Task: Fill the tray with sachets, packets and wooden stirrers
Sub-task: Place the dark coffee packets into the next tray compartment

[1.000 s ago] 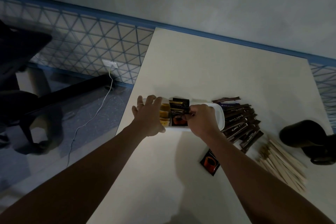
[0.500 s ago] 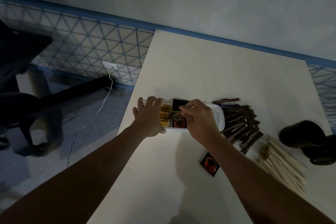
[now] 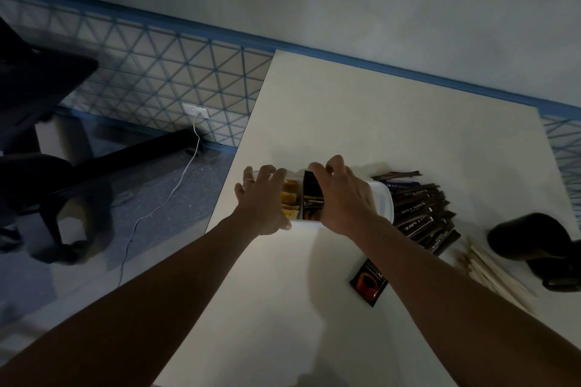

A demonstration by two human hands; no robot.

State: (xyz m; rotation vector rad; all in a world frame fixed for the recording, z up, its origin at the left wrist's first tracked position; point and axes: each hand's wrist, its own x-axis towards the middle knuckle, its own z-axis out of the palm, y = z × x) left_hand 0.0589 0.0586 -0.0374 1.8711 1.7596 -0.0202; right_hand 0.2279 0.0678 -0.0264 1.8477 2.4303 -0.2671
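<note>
A white tray (image 3: pixel 384 203) sits near the table's left edge. It holds yellow sachets (image 3: pixel 290 198) and dark coffee packets (image 3: pixel 312 198). My left hand (image 3: pixel 262 199) grips the tray's left end, fingers over the far rim. My right hand (image 3: pixel 341 198) lies over the tray's middle, fingers reaching onto the standing dark packets; whether they pinch one is hidden. One dark coffee packet (image 3: pixel 369 281) lies loose on the table nearer me. A fan of dark stick sachets (image 3: pixel 423 217) lies right of the tray. Wooden stirrers (image 3: pixel 493 276) lie in a pile further right.
A black rounded object (image 3: pixel 531 239) stands at the table's right edge beside the stirrers. The cream table (image 3: pixel 393 122) ends just left of the tray. Below on the floor are a black chair (image 3: pixel 41 97) and a white cable (image 3: pixel 163 204).
My right hand has moved from the near side of the dark packets to their far tops, now spread over the tray. The left hand and tray stay put.
</note>
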